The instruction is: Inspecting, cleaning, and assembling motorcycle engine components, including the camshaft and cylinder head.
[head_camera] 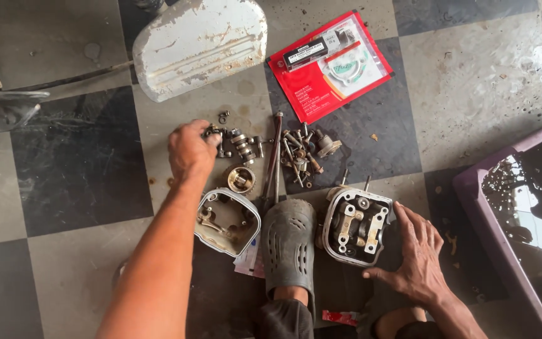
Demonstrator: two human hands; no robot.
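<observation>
On a grimy checkered floor [83,163], the left hand [189,150] pinches a small part [211,132] from the pile of loose bolts [299,154]. The right hand [418,254], fingers spread flat, braces the engine head [356,225]. Bumped bolts could roll off and get lost, or grit could enter the open head.

Both forearms are bare, with no sleeves, watch or rings showing. One foot wears a grey perforated rubber clog [288,242]. Dark trouser cloth shows at the ankle.
</observation>
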